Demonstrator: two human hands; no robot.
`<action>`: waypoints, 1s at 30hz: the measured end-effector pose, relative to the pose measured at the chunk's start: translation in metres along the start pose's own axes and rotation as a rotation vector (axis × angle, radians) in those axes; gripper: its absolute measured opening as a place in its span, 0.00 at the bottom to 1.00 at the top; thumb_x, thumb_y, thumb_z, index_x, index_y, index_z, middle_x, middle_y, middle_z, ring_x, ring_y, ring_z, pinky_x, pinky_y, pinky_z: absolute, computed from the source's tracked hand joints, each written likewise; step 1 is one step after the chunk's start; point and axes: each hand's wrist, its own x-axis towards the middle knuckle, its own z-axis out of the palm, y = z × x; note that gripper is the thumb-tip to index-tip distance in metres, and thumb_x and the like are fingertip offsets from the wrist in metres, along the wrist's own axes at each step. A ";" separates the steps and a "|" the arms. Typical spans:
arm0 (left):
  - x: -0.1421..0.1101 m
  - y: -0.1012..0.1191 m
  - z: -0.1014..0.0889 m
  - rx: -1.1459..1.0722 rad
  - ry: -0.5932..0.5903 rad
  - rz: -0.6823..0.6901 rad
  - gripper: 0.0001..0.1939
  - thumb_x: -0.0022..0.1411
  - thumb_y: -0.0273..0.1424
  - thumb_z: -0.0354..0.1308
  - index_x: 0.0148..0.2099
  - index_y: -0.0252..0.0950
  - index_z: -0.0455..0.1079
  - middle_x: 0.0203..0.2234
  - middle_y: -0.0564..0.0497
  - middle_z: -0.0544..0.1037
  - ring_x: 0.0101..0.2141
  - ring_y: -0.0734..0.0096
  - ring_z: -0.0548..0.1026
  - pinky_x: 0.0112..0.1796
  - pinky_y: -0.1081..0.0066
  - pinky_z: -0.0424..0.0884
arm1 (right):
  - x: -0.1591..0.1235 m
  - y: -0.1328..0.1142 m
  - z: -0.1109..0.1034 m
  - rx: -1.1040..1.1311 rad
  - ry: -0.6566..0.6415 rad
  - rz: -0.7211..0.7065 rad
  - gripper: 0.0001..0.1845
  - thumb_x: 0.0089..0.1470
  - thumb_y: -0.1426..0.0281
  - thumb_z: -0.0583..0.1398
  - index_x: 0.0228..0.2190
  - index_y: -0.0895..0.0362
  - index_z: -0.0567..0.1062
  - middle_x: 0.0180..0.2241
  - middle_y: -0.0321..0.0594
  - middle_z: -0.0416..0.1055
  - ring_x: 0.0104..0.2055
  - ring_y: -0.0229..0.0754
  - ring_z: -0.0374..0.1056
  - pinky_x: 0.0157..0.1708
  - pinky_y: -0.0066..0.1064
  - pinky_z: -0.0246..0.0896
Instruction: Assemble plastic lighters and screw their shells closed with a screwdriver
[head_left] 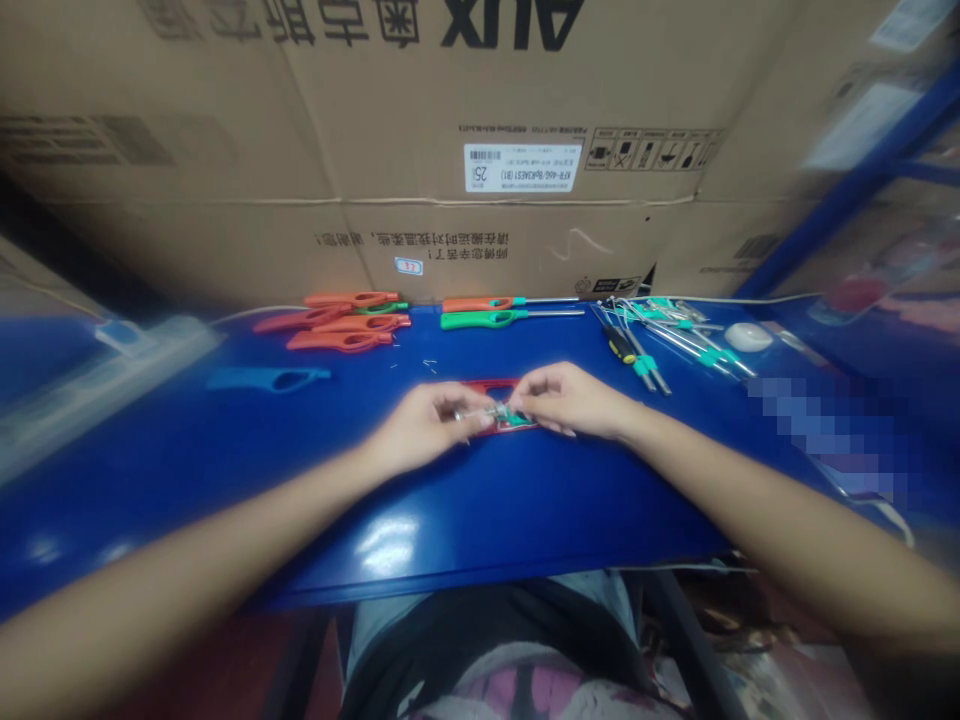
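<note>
In the head view my left hand [427,425] is closed in a pinch on a silvery metal lighter part [480,413], just above the table. My right hand [566,400] is beside it, fingers pinched at a small teal-green lighter part [517,417] that meets the metal one. Beneath both hands lies a red lighter shell [491,385], partly covered by the fingers. How far the teal part reaches into the right fingertips is hidden.
Orange and red lighter shells [349,323] lie at the back left, near a blue shell [270,379]. Two long-nosed lighters [487,319] rest at the back middle. Metal tubes with teal ends [675,330] and a black-yellow screwdriver [619,343] lie right. A cardboard wall [405,100] stands behind.
</note>
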 end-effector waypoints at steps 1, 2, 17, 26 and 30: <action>0.000 0.000 0.000 0.004 0.002 -0.001 0.19 0.55 0.38 0.69 0.45 0.31 0.79 0.37 0.43 0.84 0.32 0.68 0.79 0.32 0.71 0.74 | 0.000 0.000 0.000 -0.001 0.001 0.005 0.12 0.54 0.63 0.65 0.30 0.61 0.76 0.12 0.26 0.62 0.12 0.28 0.53 0.11 0.21 0.46; -0.001 0.000 0.001 0.011 0.006 0.001 0.19 0.55 0.38 0.69 0.45 0.31 0.79 0.37 0.43 0.84 0.33 0.67 0.79 0.32 0.70 0.74 | 0.000 0.000 0.000 -0.001 0.004 0.009 0.12 0.54 0.63 0.65 0.30 0.61 0.76 0.12 0.26 0.62 0.12 0.28 0.53 0.11 0.21 0.46; 0.000 -0.006 0.003 0.055 0.059 0.057 0.19 0.57 0.39 0.68 0.46 0.31 0.80 0.40 0.42 0.84 0.36 0.63 0.81 0.33 0.69 0.76 | 0.000 0.000 0.001 0.061 0.036 0.015 0.09 0.54 0.66 0.65 0.29 0.61 0.76 0.12 0.26 0.63 0.11 0.27 0.52 0.11 0.21 0.45; -0.001 -0.004 0.003 0.058 0.054 0.030 0.19 0.57 0.39 0.68 0.46 0.31 0.80 0.39 0.42 0.84 0.34 0.66 0.80 0.30 0.71 0.75 | 0.000 0.000 0.001 0.057 0.023 -0.004 0.14 0.51 0.62 0.68 0.29 0.61 0.76 0.12 0.26 0.63 0.12 0.27 0.53 0.11 0.21 0.44; -0.001 -0.004 0.003 0.081 0.060 0.052 0.19 0.56 0.40 0.69 0.45 0.32 0.81 0.39 0.42 0.84 0.32 0.67 0.79 0.28 0.72 0.74 | 0.000 0.000 0.001 0.050 0.023 0.004 0.14 0.51 0.62 0.68 0.29 0.61 0.76 0.12 0.26 0.63 0.12 0.27 0.53 0.11 0.21 0.44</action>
